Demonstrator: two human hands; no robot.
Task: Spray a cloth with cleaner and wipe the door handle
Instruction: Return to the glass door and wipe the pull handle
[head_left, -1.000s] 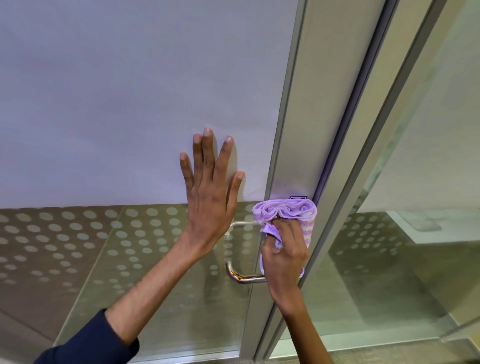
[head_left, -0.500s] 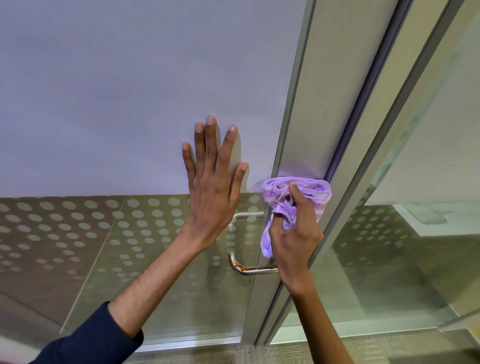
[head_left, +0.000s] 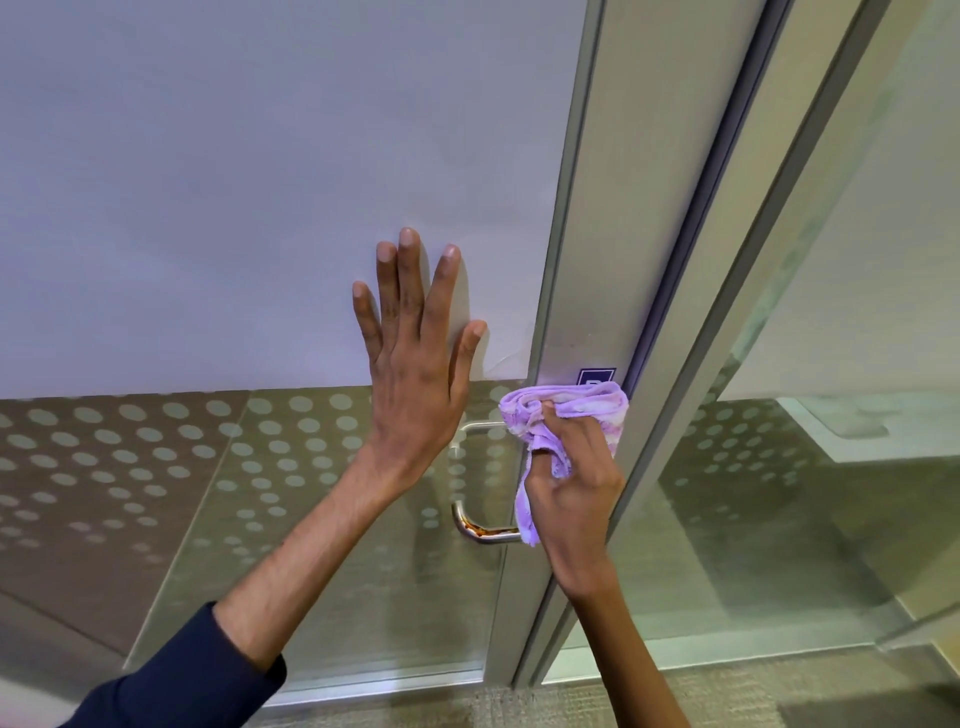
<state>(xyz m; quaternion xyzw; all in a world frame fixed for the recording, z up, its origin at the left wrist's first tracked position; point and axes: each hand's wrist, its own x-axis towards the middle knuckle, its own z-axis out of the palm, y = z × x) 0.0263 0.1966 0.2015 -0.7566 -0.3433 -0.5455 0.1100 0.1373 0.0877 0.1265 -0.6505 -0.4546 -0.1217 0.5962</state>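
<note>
Your left hand (head_left: 415, 374) is lying flat against the door glass (head_left: 260, 182), left of the metal door frame (head_left: 587, 260). Below and right of it, the door handle (head_left: 480, 530) is sticking out from the door. Your right hand (head_left: 574, 499) is sitting right of the handle, pressing the cloth (head_left: 561, 415) against the frame. A small label (head_left: 596, 375) is sitting just above the cloth. Another glass panel (head_left: 831, 493) is standing to the right.

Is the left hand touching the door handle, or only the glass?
Apart from the handle. In the head view the left hand lies flat, fingers spread, on the frosted door glass, while the door handle sits lower right, its bar clear of the wrist.
</note>
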